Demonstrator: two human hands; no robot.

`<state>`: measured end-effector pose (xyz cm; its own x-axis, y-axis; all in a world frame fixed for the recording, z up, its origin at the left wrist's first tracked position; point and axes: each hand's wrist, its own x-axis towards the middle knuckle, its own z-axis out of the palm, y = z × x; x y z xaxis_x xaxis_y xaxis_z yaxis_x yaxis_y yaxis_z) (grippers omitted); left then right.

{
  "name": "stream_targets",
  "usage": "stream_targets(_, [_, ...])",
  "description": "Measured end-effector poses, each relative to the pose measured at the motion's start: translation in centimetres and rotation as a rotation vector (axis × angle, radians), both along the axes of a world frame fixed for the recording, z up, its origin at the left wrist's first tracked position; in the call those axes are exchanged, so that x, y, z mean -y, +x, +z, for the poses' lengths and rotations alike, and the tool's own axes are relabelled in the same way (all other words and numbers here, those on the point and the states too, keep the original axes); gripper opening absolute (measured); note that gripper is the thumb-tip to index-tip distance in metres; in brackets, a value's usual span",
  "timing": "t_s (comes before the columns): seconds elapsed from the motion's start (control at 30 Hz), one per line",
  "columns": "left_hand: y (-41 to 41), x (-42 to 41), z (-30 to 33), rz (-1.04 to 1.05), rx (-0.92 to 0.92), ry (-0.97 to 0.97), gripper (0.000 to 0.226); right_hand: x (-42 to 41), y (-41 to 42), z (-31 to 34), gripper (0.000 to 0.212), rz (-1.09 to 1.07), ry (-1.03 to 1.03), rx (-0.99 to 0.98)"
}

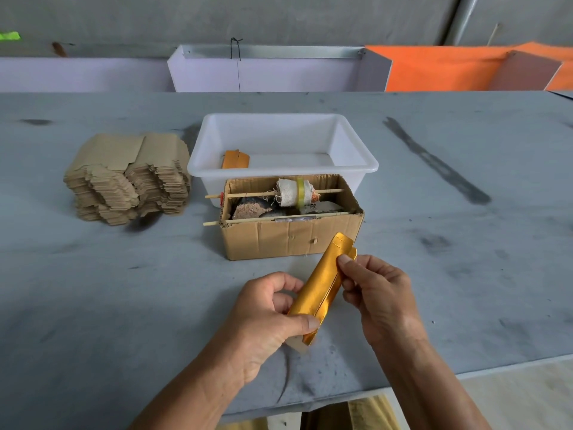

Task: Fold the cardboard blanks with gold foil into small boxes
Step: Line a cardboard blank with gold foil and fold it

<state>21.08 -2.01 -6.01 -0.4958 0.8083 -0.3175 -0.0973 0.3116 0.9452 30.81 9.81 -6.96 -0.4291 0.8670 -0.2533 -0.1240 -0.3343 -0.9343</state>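
A: State the position of the gold foil blank (322, 282) relative to the hands

B: The blank is held above the near edge of the worktop (93, 274), between both hands. Its long axis runs diagonally, from near-left to far-right, with the far end pointing toward the cardboard box (288, 240). The left hand (266, 315) grips the near end, thumb pressed across the foil face, fingers curled behind. The right hand (375, 293) pinches the long right edge close to the far end, fingertip on the flap there

A: Which hand is nearer the fold line?

B: The right hand, by judgement. A lengthwise crease runs beside its fingers, and the blank is already curved into a partial tube. The left hand appears to serve as the anchor

A: Remaining stock and output?

B: The stack of flat blanks (130, 178) lies well apart, far-left. The white tub (356, 156) behind the cardboard box holds one orange-gold piece (235, 159); whether it is a finished box cannot be told
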Motion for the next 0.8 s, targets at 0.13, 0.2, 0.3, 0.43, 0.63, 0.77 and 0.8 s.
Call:
stream_targets(0.13, [-0.2,0.0,0.0,0.010,-0.015,-0.019,0.032,0.0,-0.3,0.1,0.021,-0.016,0.014,-0.013])
stream_targets(0.2, [-0.2,-0.2,0.0,0.010,-0.020,-0.023,0.031,0.1,-0.5,0.2,0.021,-0.022,0.030,-0.017])
stream_targets(0.3, [-0.1,-0.6,0.2,0.038,-0.041,-0.024,0.030,0.2,-0.9,0.4,0.021,-0.035,0.044,-0.016])
stream_targets(0.43, [-0.2,-0.9,0.2,0.066,-0.080,-0.023,0.028,0.2,-1.1,0.5,0.023,-0.045,0.045,-0.008])
stream_targets(0.63, [-0.5,-0.9,0.0,0.078,-0.020,-0.024,0.023,0.5,-1.4,0.6,0.022,-0.020,0.058,-0.002])
stream_targets(0.77, [-0.7,-1.0,0.0,0.080,0.024,-0.018,0.021,0.6,-1.3,0.7,0.022,-0.007,0.069,0.004])
stream_targets(0.8, [-0.7,-1.0,0.0,0.078,0.032,-0.020,0.021,0.6,-1.2,0.8,0.022,-0.003,0.070,0.006])
